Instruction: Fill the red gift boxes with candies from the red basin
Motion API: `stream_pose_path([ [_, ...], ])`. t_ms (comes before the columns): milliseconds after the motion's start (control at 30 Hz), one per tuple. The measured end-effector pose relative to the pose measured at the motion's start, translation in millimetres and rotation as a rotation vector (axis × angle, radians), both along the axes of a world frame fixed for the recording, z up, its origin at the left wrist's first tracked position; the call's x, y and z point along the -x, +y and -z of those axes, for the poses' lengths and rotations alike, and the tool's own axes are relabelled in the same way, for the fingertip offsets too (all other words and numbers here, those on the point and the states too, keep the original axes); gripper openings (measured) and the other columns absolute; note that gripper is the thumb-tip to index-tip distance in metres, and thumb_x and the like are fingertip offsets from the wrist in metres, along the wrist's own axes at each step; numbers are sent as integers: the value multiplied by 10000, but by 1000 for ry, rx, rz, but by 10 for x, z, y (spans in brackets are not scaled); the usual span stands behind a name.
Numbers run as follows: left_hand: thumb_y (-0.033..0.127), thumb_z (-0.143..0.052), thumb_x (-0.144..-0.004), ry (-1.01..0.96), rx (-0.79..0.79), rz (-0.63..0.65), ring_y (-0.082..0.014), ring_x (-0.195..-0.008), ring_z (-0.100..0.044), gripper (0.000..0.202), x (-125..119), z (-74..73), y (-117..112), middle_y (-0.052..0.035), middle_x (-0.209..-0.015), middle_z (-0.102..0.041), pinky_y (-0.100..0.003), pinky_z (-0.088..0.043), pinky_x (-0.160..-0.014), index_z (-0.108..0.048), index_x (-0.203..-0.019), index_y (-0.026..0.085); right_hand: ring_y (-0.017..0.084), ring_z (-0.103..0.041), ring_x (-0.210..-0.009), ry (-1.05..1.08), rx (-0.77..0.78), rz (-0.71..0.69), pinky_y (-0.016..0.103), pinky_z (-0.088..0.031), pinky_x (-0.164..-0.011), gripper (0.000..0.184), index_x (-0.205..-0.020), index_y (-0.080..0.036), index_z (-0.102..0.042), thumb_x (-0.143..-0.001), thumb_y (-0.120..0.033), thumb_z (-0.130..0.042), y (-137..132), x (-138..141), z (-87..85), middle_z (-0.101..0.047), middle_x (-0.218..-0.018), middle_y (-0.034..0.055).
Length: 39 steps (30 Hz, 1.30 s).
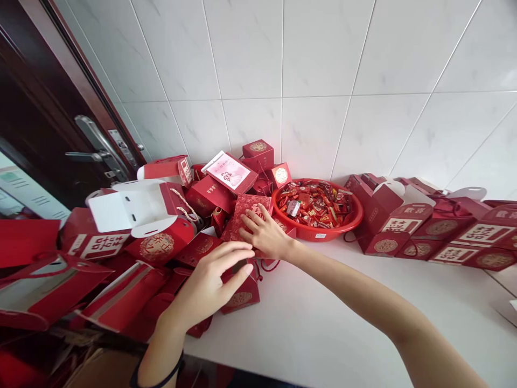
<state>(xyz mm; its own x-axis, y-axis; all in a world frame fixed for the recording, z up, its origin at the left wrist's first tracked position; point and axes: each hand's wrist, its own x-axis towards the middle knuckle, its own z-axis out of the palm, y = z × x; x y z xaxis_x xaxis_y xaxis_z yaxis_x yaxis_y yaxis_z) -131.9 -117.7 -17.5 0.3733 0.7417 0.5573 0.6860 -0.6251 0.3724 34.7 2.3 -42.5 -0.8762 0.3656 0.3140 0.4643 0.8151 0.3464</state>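
My right hand (264, 234) reaches into the pile of red gift boxes, its fingers spread over a patterned red box (242, 207). The fingertips appear to rest on the box without closing round it. Just in front and to the left, my left hand (212, 277) hovers with fingers stretched out and thumb apart, holding nothing I can see. Partly under the hands stands a red box (241, 299) with a gold round emblem, a red cord beside it. Close by on the right is a red plastic basin (319, 233) full of red-wrapped sweets (319, 205).
Several red boxes (404, 215) are stacked in rows at the right on the white table (323, 323). At the left lie opened boxes, one with a white flap (111, 210). Behind rises a tiled wall (315, 54); a dark door with a metal handle (97, 145) stands at the left.
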Motion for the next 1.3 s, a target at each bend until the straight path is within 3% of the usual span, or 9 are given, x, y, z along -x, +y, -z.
stream_pose_path([
  [200,217,-578,-962,39,5,103,-177,-979,-708,180,-79,113,-110,-32,-1035,-764,-286,-569,-900,-735,-1050,229,404,-473,-1391,40,-135,18,747,-320,-1123,416,-1329,-117,-588,-941,-268,-595,-70,37,144,-556,-1455,250],
  [400,203,-566,-971,53,-9,84,-180,-987,-700,177,-48,156,-110,-31,-1030,-762,-300,-554,-909,-728,-1038,226,304,-640,-1156,196,-226,-103,636,-304,-1190,262,-1111,-103,-668,-1007,-147,-432,-85,23,168,-707,-1231,198],
  [533,200,-556,-976,52,-4,85,-172,-984,-699,185,-31,189,-90,-29,-1047,-757,-287,-547,-903,-726,-1044,232,255,-653,-1037,423,-189,-153,565,-326,-1175,283,-1152,-132,-642,-1051,-266,-413,8,-71,-38,-740,-1128,150],
  [700,208,-543,-965,69,-26,6,-185,-917,-712,189,-71,212,-33,-38,-1012,-757,-305,-558,-848,-731,-981,219,200,-614,-809,806,-63,-20,463,-393,-1054,218,-974,-194,-636,-1033,-246,-433,197,-299,-436,-703,-814,50],
  [800,222,-545,-949,105,-64,-71,-209,-888,-714,188,-91,233,25,-49,-993,-756,-337,-569,-813,-733,-947,213,166,-573,-732,1148,97,7,352,-450,-850,216,-910,-193,-639,-1011,-264,-462,164,-529,-631,-643,-753,12],
  [900,238,-550,-942,104,-104,-142,-223,-874,-713,180,-146,257,82,-48,-977,-758,-401,-565,-906,-729,-946,214,119,-427,-594,1356,326,2,259,-364,-605,239,-848,-198,-645,-988,-356,-532,-31,-837,-716,-490,-638,-40],
  [1067,249,-586,-944,-126,-253,-201,-249,-1077,-689,169,-511,217,117,-97,-1160,-710,-417,-534,-1014,-707,-1052,200,113,-407,-604,1356,660,46,258,-321,-557,382,-669,-186,-575,-920,-466,-637,-435,-1386,-501,-467,-660,-23],
  [1200,196,-594,-942,-329,-299,-91,-231,-1181,-649,191,-953,185,202,-113,-1230,-675,-371,-529,-1028,-686,-1109,196,134,-443,-623,1209,829,157,274,-350,-576,396,-729,-179,-660,-897,-537,-650,-639,-1666,-176,-538,-682,0],
  [1300,212,-606,-930,-403,-194,2,-235,-1178,-654,242,-1210,251,382,-112,-1219,-699,-380,-529,-1029,-665,-1164,195,149,-474,-634,1215,893,225,282,-385,-598,430,-741,-184,-686,-873,-592,-652,-726,-1711,40,-569,-680,6],
])
